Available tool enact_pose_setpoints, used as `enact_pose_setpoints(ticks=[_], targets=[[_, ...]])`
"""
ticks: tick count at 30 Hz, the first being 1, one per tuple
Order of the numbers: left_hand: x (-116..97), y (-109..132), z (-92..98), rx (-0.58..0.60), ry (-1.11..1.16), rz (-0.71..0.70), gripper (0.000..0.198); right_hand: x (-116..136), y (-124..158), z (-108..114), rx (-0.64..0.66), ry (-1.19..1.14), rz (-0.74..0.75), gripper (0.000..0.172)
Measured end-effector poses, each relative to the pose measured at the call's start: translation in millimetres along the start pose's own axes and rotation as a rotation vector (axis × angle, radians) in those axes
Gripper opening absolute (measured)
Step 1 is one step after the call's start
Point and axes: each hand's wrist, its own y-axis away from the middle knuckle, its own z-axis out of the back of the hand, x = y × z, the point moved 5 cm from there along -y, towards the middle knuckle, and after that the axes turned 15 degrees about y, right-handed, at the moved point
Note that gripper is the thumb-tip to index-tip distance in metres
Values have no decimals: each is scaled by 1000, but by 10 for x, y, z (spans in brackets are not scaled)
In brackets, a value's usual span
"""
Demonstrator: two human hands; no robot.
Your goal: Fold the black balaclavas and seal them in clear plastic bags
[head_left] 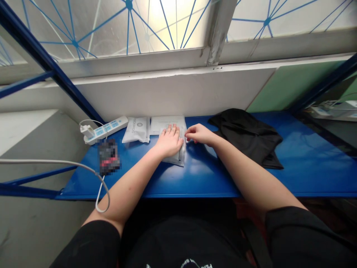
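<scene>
The left hand (169, 143) lies palm down with its fingers extended on a pale packet (177, 159), pressing without grasping; the right hand (201, 134) has thumb and fingers drawn nearly together at the packet's right edge, though whether they pinch it cannot be told. Nearest the viewer are two black sleeves (96, 238). Beyond them spreads a glossy blue tabletop (206, 180), on which the packet rests near the middle. A pale cable (75, 162) loops across the left arm; farther in, at the left, lies a dark device (108, 158), obscured by coarse squares. A crumpled black cloth (248, 137) lies to the right of the right hand. A white power strip (115, 124) slants at the far left, with a white plug (87, 131) seated at its near end. Behind the tabletop stand a white wall (173, 91), a green panel (295, 85) at its right and, above, a window patterned with blue radiating lines.

Of the containers, the packet is nearest; a printed pouch (136, 130) lies to its left, and a flat white package (157, 124) lies at its far end. Their contents are hidden. Counted singly: three packages, one cloth, one power strip, one plug.
</scene>
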Motion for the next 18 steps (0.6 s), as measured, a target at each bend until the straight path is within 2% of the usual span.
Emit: enact_pose_setpoints(ticks=[2, 4, 9, 18], targets=[[-7, -34, -17, 30, -28, 19, 66, -51, -36, 95, -221, 136, 0, 13], [-22, -62, -27, 37, -46, 29, 65, -42, -51, 87, -336, 272, 48, 17], [-49, -96, -45, 58, -51, 22, 63, -28, -76, -78, -299, 413, 113, 18], [-30, -107, -33, 39, -65, 8, 61, -36, -57, -63, -383, 493, 88, 22]])
